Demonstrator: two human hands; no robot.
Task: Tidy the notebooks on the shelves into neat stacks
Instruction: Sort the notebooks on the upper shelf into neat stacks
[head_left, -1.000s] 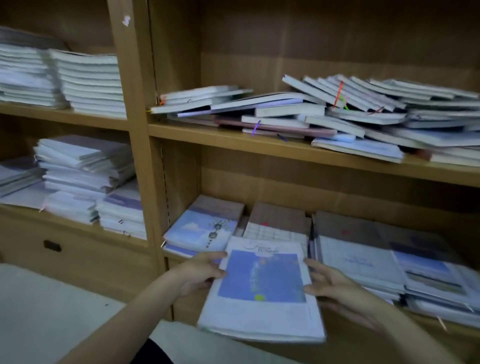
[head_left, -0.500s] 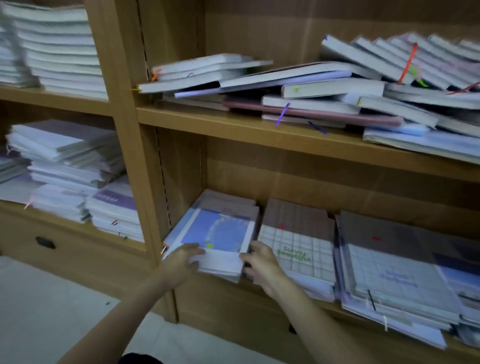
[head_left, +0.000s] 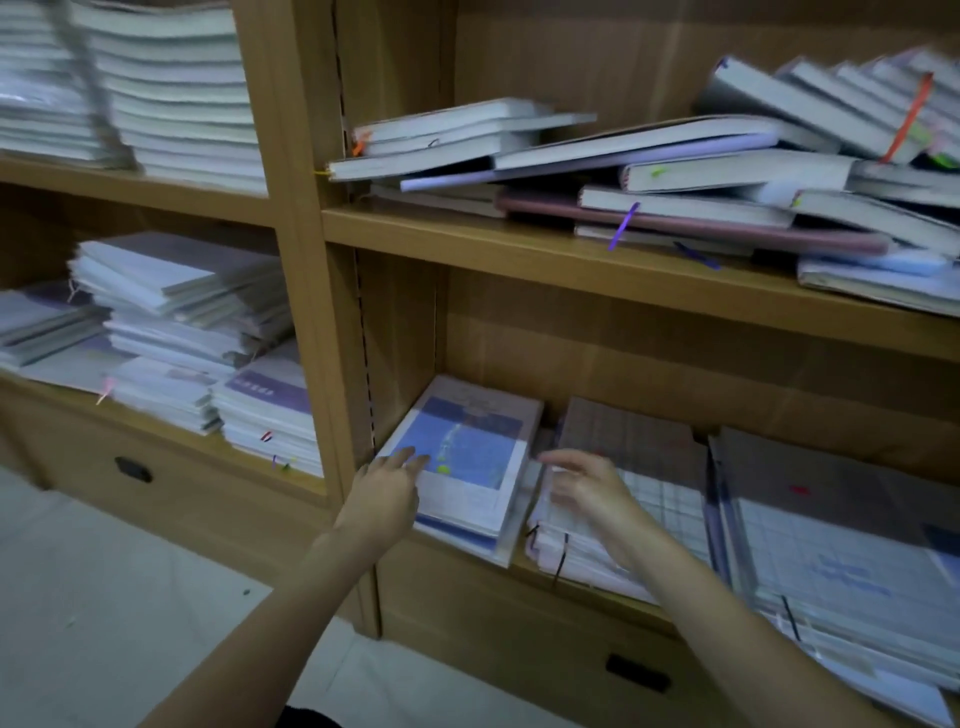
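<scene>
A light wooden shelving unit fills the view, split by an upright into left and right bays, with a pale floor below. On the lower right shelf a blue-covered notebook lies on top of a short stack pushed into the left corner, its left edge just beside the upright. The left hand rests on that notebook's near left corner, fingers straight and together, touching the cover without gripping. The right hand hovers over the near left part of the grid-patterned stack next door, fingers loosely spread and holding nothing; whether it touches the cover cannot be told through the blur. A narrow gap separates the blue notebook's stack from the grid one. Further right another stack overhangs the shelf's front edge. Above the lower stacks there is open height up to the shelf board. On the upper right shelf a jumble of notebooks lies tilted and overlapping, ribbon markers hanging out. The left bay holds tall white stacks above and slumped piles below.
</scene>
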